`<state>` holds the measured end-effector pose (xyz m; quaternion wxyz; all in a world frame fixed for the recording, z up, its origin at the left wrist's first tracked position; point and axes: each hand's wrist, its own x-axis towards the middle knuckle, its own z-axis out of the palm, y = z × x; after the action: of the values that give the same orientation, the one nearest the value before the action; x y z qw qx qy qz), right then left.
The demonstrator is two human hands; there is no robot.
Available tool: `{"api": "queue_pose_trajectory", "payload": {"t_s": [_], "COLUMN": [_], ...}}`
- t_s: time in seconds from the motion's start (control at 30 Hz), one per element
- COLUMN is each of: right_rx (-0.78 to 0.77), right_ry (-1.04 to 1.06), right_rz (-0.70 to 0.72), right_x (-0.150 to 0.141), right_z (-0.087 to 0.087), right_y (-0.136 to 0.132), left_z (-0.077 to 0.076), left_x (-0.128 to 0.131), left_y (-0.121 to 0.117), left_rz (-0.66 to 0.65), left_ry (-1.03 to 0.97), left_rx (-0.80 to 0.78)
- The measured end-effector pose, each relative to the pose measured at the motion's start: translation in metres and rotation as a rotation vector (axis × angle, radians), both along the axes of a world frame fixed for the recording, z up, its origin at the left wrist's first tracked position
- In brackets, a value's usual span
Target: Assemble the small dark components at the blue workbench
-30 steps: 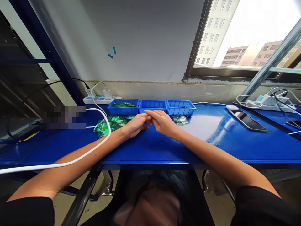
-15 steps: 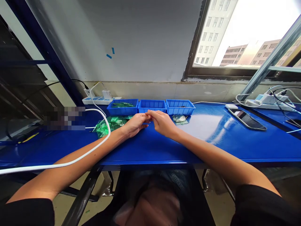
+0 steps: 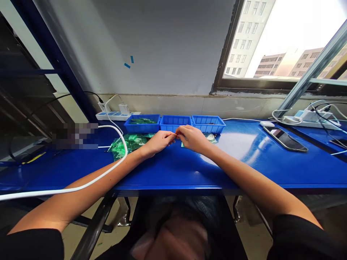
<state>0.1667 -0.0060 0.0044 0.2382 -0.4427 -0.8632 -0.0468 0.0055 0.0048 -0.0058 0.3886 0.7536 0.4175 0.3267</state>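
My left hand (image 3: 160, 142) and my right hand (image 3: 193, 139) meet over the blue table, fingertips pinched together. Whatever they pinch is too small or too hidden to name. Just under the right hand's fingers shows a small pale green piece (image 3: 182, 144); I cannot tell if it is held or lying there. Behind the hands stand three blue bins: the left bin (image 3: 142, 128) holds green pieces, the middle bin (image 3: 173, 126) is partly covered by my right hand, and the right bin (image 3: 208, 128) has a few small dark bits. Green plastic bags (image 3: 126, 145) lie beside my left forearm.
A small clear bag (image 3: 210, 138) lies behind my right hand. To the right rest a phone (image 3: 287, 138) and a white case (image 3: 267, 124). A white cable (image 3: 89, 182) crosses in front of my left forearm. Power strips (image 3: 112, 116) stand along the wall.
My hands have shifted slightly, the right one a little to the right, and their fingertips still meet. The pale green piece now shows under the right hand.
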Motion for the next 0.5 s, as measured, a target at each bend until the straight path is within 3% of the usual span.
{"api": "queue_pose_trajectory", "payload": {"t_s": [0.27,0.4,0.5], "right_rx": [-0.063,-0.081,-0.085], "right_ry": [-0.092,-0.132,-0.133], "right_rz": [-0.041,-0.086,-0.111], "right_x": [0.0007,0.0001,-0.0001], "right_z": [-0.0038,-0.0056,-0.0068], "right_y": [0.0005,-0.0003,-0.0003], "left_z": [-0.0011,0.0012,0.0015], "left_x": [-0.0013,-0.0004,-0.0001], "left_y": [0.0024,-0.0007,-0.0035], "left_rz": [-0.037,0.005,0.064], "left_ry": [0.107,0.13,0.225], "left_rx": [0.065,0.087,0.213]}}
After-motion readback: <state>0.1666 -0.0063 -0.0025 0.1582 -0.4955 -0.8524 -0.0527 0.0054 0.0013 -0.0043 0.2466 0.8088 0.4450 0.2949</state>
